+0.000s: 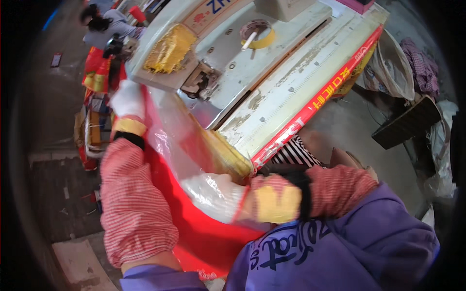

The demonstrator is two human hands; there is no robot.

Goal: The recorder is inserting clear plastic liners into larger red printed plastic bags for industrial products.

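Red-and-clear plastic sheet (183, 211) runs 5 o'clock from your left hand (129, 100), long axis 11-to-5, right hand (216, 190) nearer its middle; can't tell if either pinches.

Sewing workshop | shown by: industrial sewing machine (218, 43) on worn table (296, 77) with ruler marks, tape roll (266, 41) lying on its bed | around: grey floor (340, 116), white sack (392, 65), another person (109, 29) in the background
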